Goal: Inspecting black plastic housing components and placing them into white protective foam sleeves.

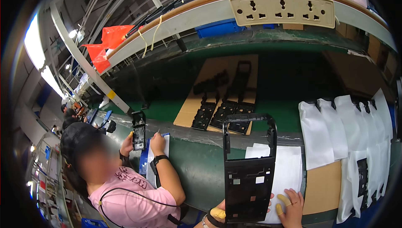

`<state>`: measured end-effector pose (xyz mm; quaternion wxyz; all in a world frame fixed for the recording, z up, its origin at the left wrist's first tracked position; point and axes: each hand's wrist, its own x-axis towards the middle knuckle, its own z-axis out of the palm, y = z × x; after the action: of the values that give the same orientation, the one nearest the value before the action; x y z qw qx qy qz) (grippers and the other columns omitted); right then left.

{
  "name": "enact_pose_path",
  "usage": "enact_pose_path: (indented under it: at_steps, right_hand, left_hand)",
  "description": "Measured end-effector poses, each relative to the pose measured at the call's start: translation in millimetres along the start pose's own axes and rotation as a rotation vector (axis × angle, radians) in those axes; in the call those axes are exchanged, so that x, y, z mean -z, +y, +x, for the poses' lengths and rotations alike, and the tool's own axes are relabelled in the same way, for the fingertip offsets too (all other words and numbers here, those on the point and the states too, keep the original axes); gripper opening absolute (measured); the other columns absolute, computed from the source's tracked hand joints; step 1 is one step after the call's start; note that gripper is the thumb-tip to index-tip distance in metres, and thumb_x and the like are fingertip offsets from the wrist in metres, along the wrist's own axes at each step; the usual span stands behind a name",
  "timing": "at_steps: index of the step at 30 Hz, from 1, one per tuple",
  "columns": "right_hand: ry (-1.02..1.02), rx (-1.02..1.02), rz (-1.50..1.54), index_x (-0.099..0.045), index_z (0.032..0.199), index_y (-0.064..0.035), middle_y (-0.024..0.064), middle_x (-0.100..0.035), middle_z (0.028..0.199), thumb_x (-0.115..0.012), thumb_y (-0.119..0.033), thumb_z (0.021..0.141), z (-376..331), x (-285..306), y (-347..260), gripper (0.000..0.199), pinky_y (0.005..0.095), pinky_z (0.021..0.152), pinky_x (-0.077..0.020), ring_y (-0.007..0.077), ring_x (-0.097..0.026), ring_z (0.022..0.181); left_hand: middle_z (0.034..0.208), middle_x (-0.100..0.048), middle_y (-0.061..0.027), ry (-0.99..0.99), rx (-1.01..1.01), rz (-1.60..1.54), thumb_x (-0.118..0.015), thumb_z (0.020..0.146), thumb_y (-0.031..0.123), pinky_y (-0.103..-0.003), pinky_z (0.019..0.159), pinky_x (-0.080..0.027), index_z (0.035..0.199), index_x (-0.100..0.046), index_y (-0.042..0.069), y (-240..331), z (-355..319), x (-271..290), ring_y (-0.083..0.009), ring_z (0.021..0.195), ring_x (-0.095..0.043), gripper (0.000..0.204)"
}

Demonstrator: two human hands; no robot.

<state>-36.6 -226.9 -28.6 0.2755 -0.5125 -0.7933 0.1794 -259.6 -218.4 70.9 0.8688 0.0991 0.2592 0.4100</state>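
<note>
A black plastic frame (250, 182) with a large rectangular opening at its top stands upright in front of me. My left hand (219, 213) grips it near the bottom, with a yellow finger cover at its left edge and fingertips showing at its right edge. My right hand (292, 209), wearing yellow covers on two digits, lies with fingers apart on a stack of thin white sheets or sleeves (289, 161). It holds nothing that I can see.
Several similar black frames (203, 115) lie on cardboard (188, 108) on the far belt. At right, several white sleeves (320, 140) with black parts sit on cardboard (320, 186). A co-worker in pink (134, 190) handles a black part (139, 131). A socket strip (282, 10) spans overhead.
</note>
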Motion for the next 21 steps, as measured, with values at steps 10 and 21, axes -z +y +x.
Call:
enact_pose_path:
  at_steps: [10, 21]
  right_hand:
    - [-0.034, -0.013, 0.020, -0.056, 0.114, -0.0087, 0.0154, -0.049, 0.123, -0.057, -0.014, 0.083, 2.9, -0.3, 0.0, 0.031, 0.0466, 0.102, -0.0267, 0.0320, -0.041, 0.120]
    - [-0.052, -0.015, 0.019, -0.056, 0.114, -0.0087, 0.0156, -0.049, 0.122, -0.056, -0.014, 0.084, 4.0, 1.2, -1.4, 0.030, 0.0467, 0.102, -0.0271, 0.0323, -0.041, 0.119]
  left_hand:
    - [0.144, -0.024, -0.0184, -0.564, -0.547, 0.162, -0.052, 0.078, 0.063, -0.046, 0.101, -0.036, 0.142, -0.019, 0.007, 54.5, 35.9, -24.3, -0.0334, 0.129, -0.034, 0.092]
    - [0.144, -0.024, -0.0169, -0.340, -0.590, 0.046, -0.040, 0.088, 0.057, -0.040, 0.107, -0.030, 0.142, -0.020, 0.007, 45.6, 42.5, -40.0, -0.0288, 0.134, -0.024, 0.076]
